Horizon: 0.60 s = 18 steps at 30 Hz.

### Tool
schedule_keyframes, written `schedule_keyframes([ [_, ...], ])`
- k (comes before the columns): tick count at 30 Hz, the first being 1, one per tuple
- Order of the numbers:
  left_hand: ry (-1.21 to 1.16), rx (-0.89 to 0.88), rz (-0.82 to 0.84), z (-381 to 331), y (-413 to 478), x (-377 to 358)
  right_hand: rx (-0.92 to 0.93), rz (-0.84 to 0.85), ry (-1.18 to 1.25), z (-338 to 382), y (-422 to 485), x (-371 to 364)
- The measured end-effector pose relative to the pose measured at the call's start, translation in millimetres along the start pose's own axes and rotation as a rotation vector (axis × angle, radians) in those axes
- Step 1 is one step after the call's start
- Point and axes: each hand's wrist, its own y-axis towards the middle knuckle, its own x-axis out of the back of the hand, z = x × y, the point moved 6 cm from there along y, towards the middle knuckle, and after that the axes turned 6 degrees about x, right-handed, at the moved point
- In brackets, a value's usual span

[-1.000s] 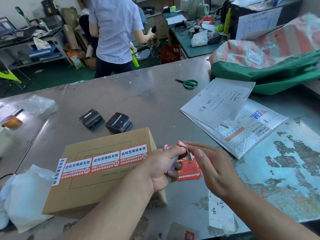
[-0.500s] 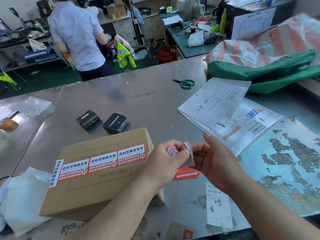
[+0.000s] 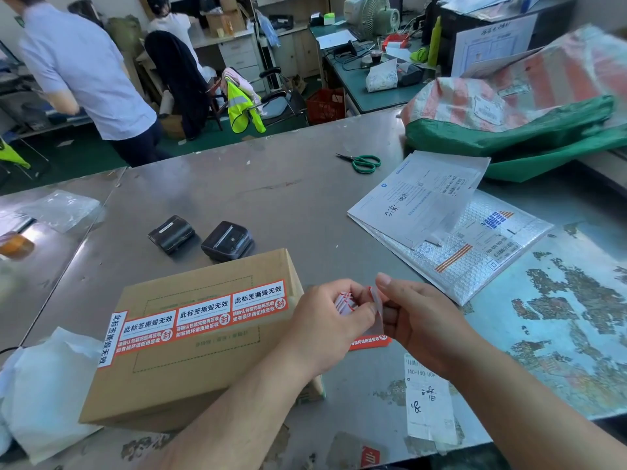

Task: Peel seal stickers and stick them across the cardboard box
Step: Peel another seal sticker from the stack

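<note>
Cardboard box [image 3: 190, 351] on counter [image 3: 288, 205], lower left of frame. 4 seal stickers [image 3: 203, 322] already across top, 1 folding over left edge. Left hand [image 3: 325, 320] grips sticker stack [image 3: 344, 305]; right hand [image 3: 424, 320] pinches white sheet [image 3: 377, 312], apparently peeling. Next sticker not yet applied.

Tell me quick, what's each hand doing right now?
Left hand: closed, holding a small stack of seal stickers.
Right hand: closed, pinching one pale strip beside that stack.
</note>
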Motion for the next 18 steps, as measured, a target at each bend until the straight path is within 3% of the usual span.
schedule_keyframes([
  [13, -0.001, -0.024, 0.015, 7, 1, 9, 0.077, -0.065, -0.049, 1, 5, -4],
  [18, -0.18, 0.024, 0.042, 13, 0, 13, 0.089, -0.087, -0.069, -1, 6, -7],
])
